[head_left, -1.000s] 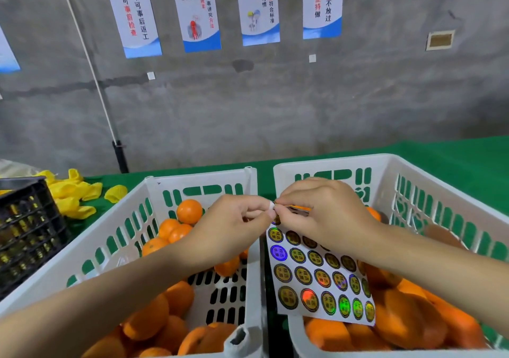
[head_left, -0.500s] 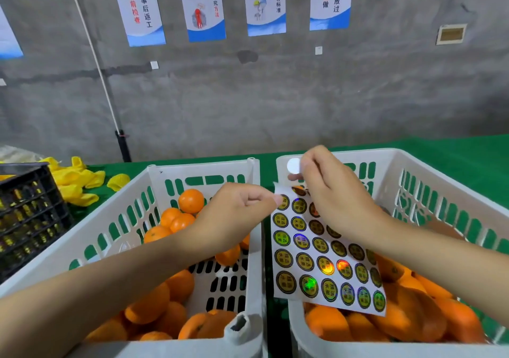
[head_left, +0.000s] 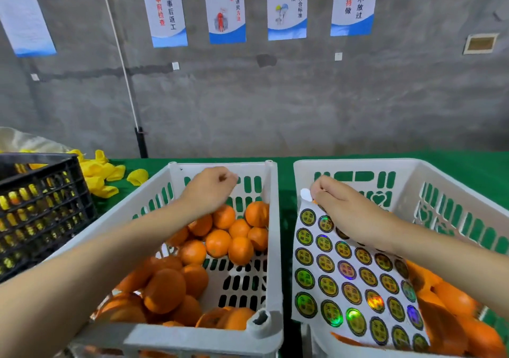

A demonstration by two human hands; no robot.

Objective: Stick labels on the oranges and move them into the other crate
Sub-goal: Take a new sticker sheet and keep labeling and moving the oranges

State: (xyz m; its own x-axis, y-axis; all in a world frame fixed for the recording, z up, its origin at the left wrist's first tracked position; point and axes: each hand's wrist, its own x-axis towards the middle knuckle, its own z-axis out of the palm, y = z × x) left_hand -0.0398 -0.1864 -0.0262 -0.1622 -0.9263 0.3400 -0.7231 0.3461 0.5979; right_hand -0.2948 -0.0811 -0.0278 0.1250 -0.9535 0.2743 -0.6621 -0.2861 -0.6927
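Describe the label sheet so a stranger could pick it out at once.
Start at the right-hand white crate on the green cloth. Over it the right hand holds the label sheet: white paper, the only thing carrying rows of shiny round stickers.

L grip (head_left: 209,189) & R grip (head_left: 348,216) bare; forearms (head_left: 110,247) bare too.

A green tabletop (head_left: 468,170) runs back to a rough grey concrete wall (head_left: 303,104). On the wall hang a row of white-and-blue posters (head_left: 225,8) with Chinese writing, a small framed plaque (head_left: 480,43) at the right and a few little white squares (head_left: 338,56), and a thin white cord (head_left: 121,63) slants down it to a black post (head_left: 141,143). At the left stands a black slotted crate (head_left: 41,209) with yellow showing through its slots, and just beside it lies a loose heap of yellow foam sleeves (head_left: 102,176).
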